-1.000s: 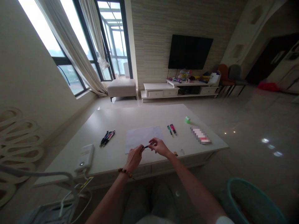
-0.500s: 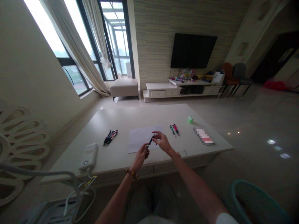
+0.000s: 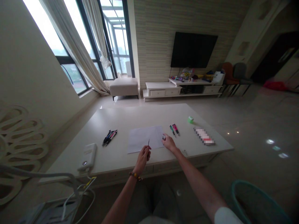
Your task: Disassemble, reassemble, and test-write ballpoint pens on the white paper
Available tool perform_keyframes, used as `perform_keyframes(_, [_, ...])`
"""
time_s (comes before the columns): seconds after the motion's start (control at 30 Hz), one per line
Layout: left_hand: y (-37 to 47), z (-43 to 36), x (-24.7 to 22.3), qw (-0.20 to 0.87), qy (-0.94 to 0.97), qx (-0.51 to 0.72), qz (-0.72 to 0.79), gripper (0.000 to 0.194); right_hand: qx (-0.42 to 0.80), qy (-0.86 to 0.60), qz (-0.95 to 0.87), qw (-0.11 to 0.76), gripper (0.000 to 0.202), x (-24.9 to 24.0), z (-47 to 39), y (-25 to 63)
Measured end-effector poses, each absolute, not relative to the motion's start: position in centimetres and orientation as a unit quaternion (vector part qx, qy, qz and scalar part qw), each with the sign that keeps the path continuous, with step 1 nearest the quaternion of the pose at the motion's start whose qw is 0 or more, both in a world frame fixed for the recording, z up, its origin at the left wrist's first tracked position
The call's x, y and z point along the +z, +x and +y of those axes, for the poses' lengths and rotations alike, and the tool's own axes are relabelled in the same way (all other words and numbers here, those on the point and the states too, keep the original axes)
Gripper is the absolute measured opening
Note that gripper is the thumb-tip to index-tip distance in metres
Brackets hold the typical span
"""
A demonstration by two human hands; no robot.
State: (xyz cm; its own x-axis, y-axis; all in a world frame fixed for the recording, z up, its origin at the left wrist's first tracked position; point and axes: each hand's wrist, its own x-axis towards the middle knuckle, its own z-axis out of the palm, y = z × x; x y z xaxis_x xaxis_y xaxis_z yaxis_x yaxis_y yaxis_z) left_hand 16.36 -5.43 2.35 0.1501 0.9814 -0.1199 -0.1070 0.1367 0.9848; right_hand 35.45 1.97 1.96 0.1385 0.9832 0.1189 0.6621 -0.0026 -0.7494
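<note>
My left hand (image 3: 144,157) is closed around a pen (image 3: 148,142), whose thin dark end points up above the fingers. To the right, my right hand (image 3: 169,143) pinches a small piece (image 3: 164,136) that looks like the pen's front part; the fingers partly hide it. The two hands are apart, over the near and right edges of a white sheet of paper (image 3: 137,137). Several pens (image 3: 109,137) lie in a bunch left of the paper. Green and pink pens (image 3: 175,128) rest right of it.
The white table (image 3: 163,113) also holds a white device with a cable (image 3: 90,156), a small green object (image 3: 190,120), a blurred-out flat item (image 3: 204,136) and a small clear object (image 3: 185,152) near the front edge. A teal basket (image 3: 257,193) stands at lower right.
My hands were together on the pen and have separated. The right hand moved right with a small piece, and a thin dark end now shows above my left hand.
</note>
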Motion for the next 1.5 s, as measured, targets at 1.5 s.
perform_keyframes(1.5, [19.0, -8.3, -0.6, 0.675, 0.409, 0.388, 0.476, 0.044, 0.173, -0.459, -0.846, 0.211, 0.041, 1.4, -7.3, 32.3])
